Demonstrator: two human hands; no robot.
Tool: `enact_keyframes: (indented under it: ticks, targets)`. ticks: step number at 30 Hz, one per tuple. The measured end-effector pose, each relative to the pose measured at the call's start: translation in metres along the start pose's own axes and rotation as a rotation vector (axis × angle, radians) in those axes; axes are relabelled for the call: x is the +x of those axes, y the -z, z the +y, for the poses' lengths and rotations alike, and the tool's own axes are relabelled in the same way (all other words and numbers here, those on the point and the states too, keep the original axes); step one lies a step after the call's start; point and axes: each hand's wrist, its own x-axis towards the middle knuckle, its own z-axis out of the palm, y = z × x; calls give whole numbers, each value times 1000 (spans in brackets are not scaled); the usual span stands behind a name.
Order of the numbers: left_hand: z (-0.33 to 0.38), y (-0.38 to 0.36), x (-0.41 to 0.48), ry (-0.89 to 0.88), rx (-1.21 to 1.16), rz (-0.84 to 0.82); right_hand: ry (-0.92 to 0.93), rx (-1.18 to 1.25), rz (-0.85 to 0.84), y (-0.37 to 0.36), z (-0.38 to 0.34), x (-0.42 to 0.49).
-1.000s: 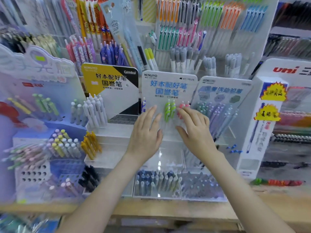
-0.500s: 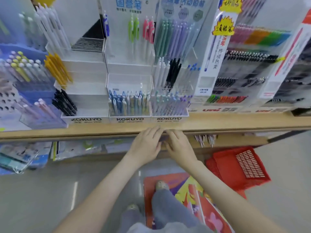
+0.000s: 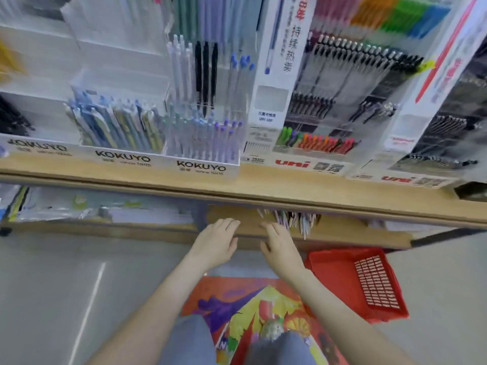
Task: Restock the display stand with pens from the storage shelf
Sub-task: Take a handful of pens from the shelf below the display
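- Fetch step: both hands are down at the storage shelf [image 3: 350,234], below the stand [image 3: 201,167]; nothing is picked up yet.
- Left hand [image 3: 214,242] is at the shelf lip, fingers straight, holding nothing.
- Right hand [image 3: 279,246] is empty too, fingers loose, just left of the pens [image 3: 292,219] poking out.
- Next, by my read: shift right, close round a bunch, draw it out without scattering, then lift to the stand.

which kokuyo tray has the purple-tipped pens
The rightmost clear plastic Kokuyo tray, beside the white Uni display stand; the middle Kokuyo tray holds blue and yellow pens.
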Motion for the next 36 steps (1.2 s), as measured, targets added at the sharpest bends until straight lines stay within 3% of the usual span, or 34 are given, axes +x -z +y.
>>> enact_keyframes:
  ticks: [5, 12, 20, 23, 26, 30, 34, 36]
  targets:
    - [-23, -130, 55, 246, -85, 10, -113, 83, -20, -90, 96, 48]
    - [-74, -260, 132, 249, 38, 117, -141, 190, 78, -211, 164, 138]
    - [-120, -327, 198, 258, 174, 187, -104, -159, 286, -277, 210, 216]
    - [-123, -330, 200, 219, 210, 257, -173, -111, 302, -274, 214, 221]
    - [-120, -327, 198, 206, 166, 285, -192, 6, 192, -265, 215, 223]
    - [-110, -326, 202, 267, -207, 323, -47, 233, 36, -254, 206, 209]
    - [-85, -322, 210, 396, -911, 362, 40, 566, -35, -256, 202, 190]
    - [-77, -318, 213, 506, -1153, 436, 74, 653, -52, -259, 201, 185]
